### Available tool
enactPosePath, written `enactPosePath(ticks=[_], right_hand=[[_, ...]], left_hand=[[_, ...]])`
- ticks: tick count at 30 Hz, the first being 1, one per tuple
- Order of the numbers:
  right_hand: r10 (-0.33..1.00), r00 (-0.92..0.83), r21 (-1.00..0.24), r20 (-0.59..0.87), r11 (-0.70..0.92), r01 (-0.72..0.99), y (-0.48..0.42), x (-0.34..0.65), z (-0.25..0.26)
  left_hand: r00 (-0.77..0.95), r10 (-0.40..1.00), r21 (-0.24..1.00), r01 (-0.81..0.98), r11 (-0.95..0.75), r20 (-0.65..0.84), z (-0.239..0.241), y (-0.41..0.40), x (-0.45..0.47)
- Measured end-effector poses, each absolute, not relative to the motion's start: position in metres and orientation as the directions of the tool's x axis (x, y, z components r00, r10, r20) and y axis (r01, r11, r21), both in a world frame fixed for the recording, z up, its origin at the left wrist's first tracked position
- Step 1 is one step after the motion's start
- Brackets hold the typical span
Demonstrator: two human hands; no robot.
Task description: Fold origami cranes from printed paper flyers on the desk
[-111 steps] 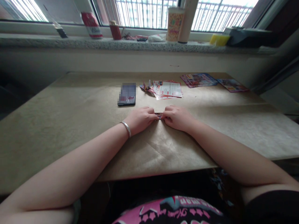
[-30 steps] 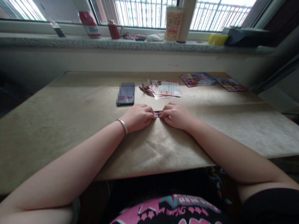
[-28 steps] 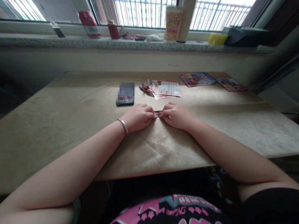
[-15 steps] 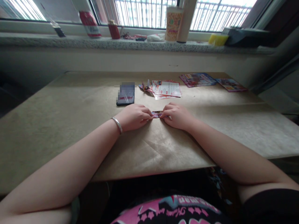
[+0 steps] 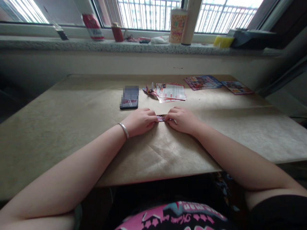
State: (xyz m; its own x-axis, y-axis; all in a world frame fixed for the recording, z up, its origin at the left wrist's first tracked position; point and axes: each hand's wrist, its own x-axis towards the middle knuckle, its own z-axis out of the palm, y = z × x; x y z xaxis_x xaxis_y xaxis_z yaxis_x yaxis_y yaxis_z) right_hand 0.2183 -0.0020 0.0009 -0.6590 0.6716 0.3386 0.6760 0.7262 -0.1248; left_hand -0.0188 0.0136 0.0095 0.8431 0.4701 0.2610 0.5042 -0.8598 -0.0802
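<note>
A small folded paper [image 5: 162, 118] is pinched on the table [image 5: 72, 121] by the left hand [image 5: 140, 120] and right hand [image 5: 182, 120].

Both hands rest on the brown-paper-covered tabletop [image 5: 72, 121], close together. The left hand [image 5: 140, 121] and the right hand [image 5: 183, 119] each pinch one end of a small folded paper [image 5: 162, 118] lying flat between them. A silver bracelet [image 5: 124, 130] sits on the left wrist. Beyond the hands lie a phone [image 5: 129, 97] and, just to its right, a pile of printed leaflets [image 5: 171, 92].
</note>
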Motion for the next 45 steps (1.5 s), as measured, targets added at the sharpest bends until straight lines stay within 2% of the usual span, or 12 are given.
enactPosePath(ticks=[6, 14, 20, 23, 28, 38, 45], right_hand=[[0.691, -0.640, -0.100, 0.336, 0.702, 0.705, -0.003, 0.214, 0.002], [0.684, -0.651, -0.127, 0.329, 0.715, 0.687, -0.003, 0.217, 0.003], [0.667, -0.673, -0.070, 0.321, 0.725, 0.685, -0.004, 0.215, 0.006], [0.661, -0.680, -0.060, 0.317, 0.729, 0.681, -0.004, 0.215, 0.006], [0.686, -0.649, -0.112, 0.329, 0.711, 0.694, -0.002, 0.218, 0.001], [0.713, -0.633, -0.036, 0.301, 0.672, 0.740, -0.002, 0.214, 0.003], [0.715, -0.632, -0.016, 0.298, 0.666, 0.746, -0.002, 0.211, 0.003]], left_hand=[[0.830, 0.490, -0.139, 0.536, -0.833, 0.265, 0.009, 0.009, -0.013], [0.842, 0.461, -0.135, 0.510, -0.849, 0.280, 0.006, 0.009, -0.013], [0.827, 0.489, -0.139, 0.538, -0.831, 0.278, 0.006, 0.008, -0.010], [0.826, 0.494, -0.127, 0.540, -0.832, 0.272, 0.005, 0.009, -0.010], [0.808, 0.508, -0.060, 0.547, -0.835, 0.299, 0.002, 0.009, -0.012], [0.816, 0.493, -0.015, 0.521, -0.853, 0.303, -0.001, 0.011, -0.009], [0.761, 0.543, -0.011, 0.584, -0.812, 0.354, -0.004, 0.011, -0.006]])
